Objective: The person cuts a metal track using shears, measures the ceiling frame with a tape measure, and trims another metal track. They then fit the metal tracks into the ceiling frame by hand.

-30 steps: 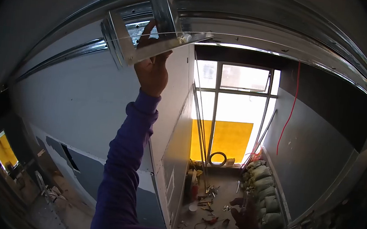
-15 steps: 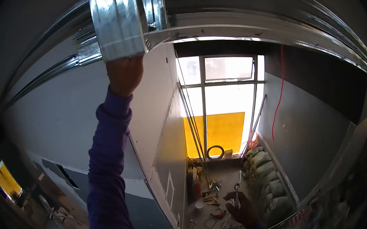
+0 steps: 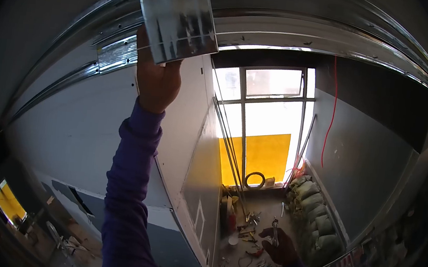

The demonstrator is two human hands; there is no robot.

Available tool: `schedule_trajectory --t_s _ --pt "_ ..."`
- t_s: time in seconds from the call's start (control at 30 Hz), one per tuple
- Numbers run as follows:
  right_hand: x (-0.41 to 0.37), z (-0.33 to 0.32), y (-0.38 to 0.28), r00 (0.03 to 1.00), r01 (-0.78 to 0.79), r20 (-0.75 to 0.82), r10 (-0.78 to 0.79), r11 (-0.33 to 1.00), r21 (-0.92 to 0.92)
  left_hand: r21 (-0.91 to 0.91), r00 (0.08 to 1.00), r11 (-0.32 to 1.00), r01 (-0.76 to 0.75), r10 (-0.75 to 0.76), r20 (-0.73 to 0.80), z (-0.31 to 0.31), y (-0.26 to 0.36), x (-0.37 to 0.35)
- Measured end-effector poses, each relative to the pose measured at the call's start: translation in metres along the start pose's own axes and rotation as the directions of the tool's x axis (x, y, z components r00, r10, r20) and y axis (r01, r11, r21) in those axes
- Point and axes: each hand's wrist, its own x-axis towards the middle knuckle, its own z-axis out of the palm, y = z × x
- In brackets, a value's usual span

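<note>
My left hand (image 3: 159, 85) is raised high, its fingers wrapped round the lower end of a short piece of galvanized metal stud (image 3: 178, 17). The piece's smooth, shiny face is toward me, and its upper part runs out of the top of the view. Right behind it passes a long metal track (image 3: 313, 37), overlapped by the piece. Low on the right, my right hand (image 3: 284, 250) is closed round a shiny metal hand tool (image 3: 275, 234) that points upward; its exact kind does not show.
Far below, tools (image 3: 249, 236) and scraps lie scattered on the floor. Filled sacks (image 3: 315, 209) line the right wall. Long metal bars (image 3: 230, 151) lean near the window with a yellow panel (image 3: 269, 157). A red cable (image 3: 330, 114) hangs at the right.
The stud piece has moved right and turned, showing its smooth face instead of its ribbed side. My left hand moved slightly right with it; my right hand keeps the tool at about the same place.
</note>
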Motion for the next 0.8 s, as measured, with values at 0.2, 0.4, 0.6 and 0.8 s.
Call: schedule_trajectory --t_s 0.2,0.4,0.6,0.8 --pt "-0.003 -0.001 -0.006 1.0 0.001 -0.003 -0.001 1.0 -0.003 0.078 0.992 0.989 -0.123 0.123 0.007 -0.001 -0.02 -0.007" --pt "-0.009 0.003 0.003 1.0 0.022 -0.016 -0.022 1.0 0.005 -0.447 0.978 0.872 0.199 -0.202 0.042 -0.002 0.003 -0.006" --pt "-0.016 0.007 0.007 0.999 0.005 -0.036 -0.006 1.0 -0.007 -0.585 0.995 0.806 0.087 -0.093 0.02 0.004 0.013 0.002" --pt "-0.016 0.007 0.011 0.997 0.07 -0.034 -0.068 0.997 0.044 -0.318 0.998 0.948 0.014 -0.032 -0.05 0.012 0.022 0.004"
